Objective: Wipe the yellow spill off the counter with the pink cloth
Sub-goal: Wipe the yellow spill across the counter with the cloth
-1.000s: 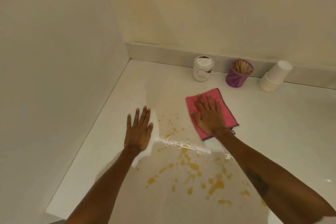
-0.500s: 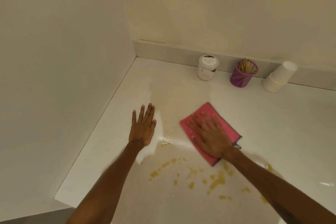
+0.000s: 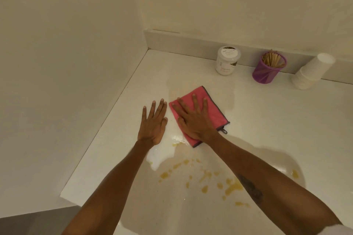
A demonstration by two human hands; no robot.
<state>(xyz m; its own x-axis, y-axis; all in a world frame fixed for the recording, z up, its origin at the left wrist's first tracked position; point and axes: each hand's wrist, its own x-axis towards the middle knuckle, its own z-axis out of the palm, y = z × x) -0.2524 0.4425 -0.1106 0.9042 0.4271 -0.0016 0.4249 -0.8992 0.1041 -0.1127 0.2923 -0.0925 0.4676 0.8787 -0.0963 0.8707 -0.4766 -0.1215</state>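
Note:
A folded pink cloth [image 3: 214,108] with a grey hem lies flat on the white counter [image 3: 267,120]. My right hand [image 3: 193,118] presses down on it, palm flat and fingers spread. My left hand [image 3: 153,122] rests flat on the bare counter just left of the cloth, holding nothing. Yellow spill [image 3: 206,177] drops are scattered on the counter nearer to me, between and under my forearms, with one more blot [image 3: 295,174] at the right. A faint wet smear [image 3: 225,93] shows around and beyond the cloth.
Against the back ledge stand a white lidded jar [image 3: 227,60], a purple cup of wooden sticks [image 3: 269,68] and a stack of white paper cups [image 3: 311,71] lying tilted. A wall [image 3: 66,82] bounds the counter on the left. The counter's front left corner [image 3: 63,194] is near.
My right hand has slid the cloth to the left, close beside my left hand. The drops in the far part of the spill are gone. My left hand has stayed in place.

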